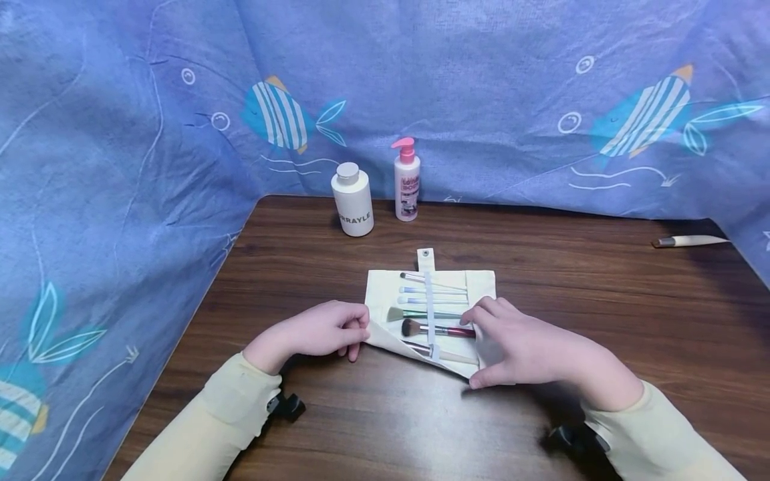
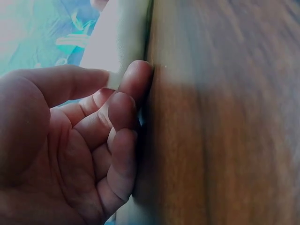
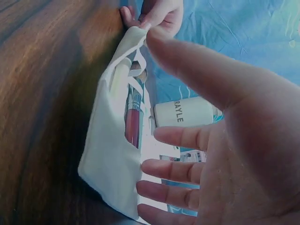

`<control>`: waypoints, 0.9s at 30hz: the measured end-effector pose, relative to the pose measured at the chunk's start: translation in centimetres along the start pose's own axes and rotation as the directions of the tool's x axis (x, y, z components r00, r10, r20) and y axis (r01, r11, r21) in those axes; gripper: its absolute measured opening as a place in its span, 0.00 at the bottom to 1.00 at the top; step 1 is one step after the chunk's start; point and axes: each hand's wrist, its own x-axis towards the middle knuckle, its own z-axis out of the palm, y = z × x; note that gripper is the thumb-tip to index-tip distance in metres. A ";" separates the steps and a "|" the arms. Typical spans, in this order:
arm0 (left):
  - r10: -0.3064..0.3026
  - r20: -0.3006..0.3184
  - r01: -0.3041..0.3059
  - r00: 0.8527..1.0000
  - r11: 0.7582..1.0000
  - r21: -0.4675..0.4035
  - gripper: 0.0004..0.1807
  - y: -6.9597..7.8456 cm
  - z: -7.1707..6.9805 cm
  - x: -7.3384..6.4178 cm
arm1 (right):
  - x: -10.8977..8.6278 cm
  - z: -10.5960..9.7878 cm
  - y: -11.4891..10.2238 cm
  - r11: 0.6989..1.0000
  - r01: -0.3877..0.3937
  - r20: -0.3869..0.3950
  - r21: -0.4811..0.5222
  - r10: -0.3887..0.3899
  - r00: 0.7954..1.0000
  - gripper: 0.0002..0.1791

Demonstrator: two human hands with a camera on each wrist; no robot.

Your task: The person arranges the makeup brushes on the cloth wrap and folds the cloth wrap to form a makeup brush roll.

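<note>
A cream fabric brush roll (image 1: pixel 377 288) lies unrolled on the table, its near left edge lifted and bent over. Several makeup brushes sit in it under a pale elastic band (image 1: pixel 430 304), among them a fluffy brush with a red handle (image 1: pixel 451 331). My left hand (image 1: pixel 325 329) pinches the roll's near left corner between thumb and forefinger, as the left wrist view also shows. Over the roll's right side is my right hand (image 1: pixel 532 344). Its fingers are spread and rest against the fabric, with the thumb by the near right corner.
Behind the roll stand a white bottle (image 1: pixel 355 204) and a pink-topped pump bottle (image 1: pixel 407 187). A pale-handled brush (image 1: pixel 692 241) lies at the far right of the wooden table (image 1: pixel 571 267). A blue fish-print cloth (image 1: pixel 469 87) hangs around the back and sides.
</note>
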 end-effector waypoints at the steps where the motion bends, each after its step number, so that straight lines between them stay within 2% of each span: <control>1: -0.006 -0.002 0.006 1.000 1.000 -0.003 0.09 0.0 0.0 0.0 | 0.0 0.1 0.0 1.000 0.003 -0.001 -0.002 -0.003 1.000 0.45; 6: -0.039 -0.018 0.039 0.999 0.999 -0.017 0.11 0.2 0.1 0.0 | -0.2 0.1 -0.3 0.999 0.044 0.016 -0.017 -0.044 0.999 0.49; 9: -0.055 -0.026 0.054 0.998 0.998 -0.026 0.12 0.3 0.1 -0.1 | -0.3 0.0 -0.5 0.998 0.046 0.034 -0.041 -0.045 0.998 0.48; 17: -0.062 -0.033 0.060 0.998 0.996 -0.072 0.13 -0.1 0.1 0.0 | -0.1 -0.3 0.0 0.997 0.045 -0.002 -0.070 -0.045 0.999 0.33; 22: -0.060 -0.037 0.056 0.997 0.993 -0.104 0.13 -0.1 0.1 0.0 | -0.1 -0.6 0.9 0.998 0.046 -0.047 -0.043 -0.048 0.998 0.22; 27: -0.074 -0.050 0.067 0.996 0.989 -0.128 0.12 0.0 0.0 -0.1 | 0.3 -0.8 1.6 1.000 0.012 -0.052 -0.012 -0.013 0.999 0.08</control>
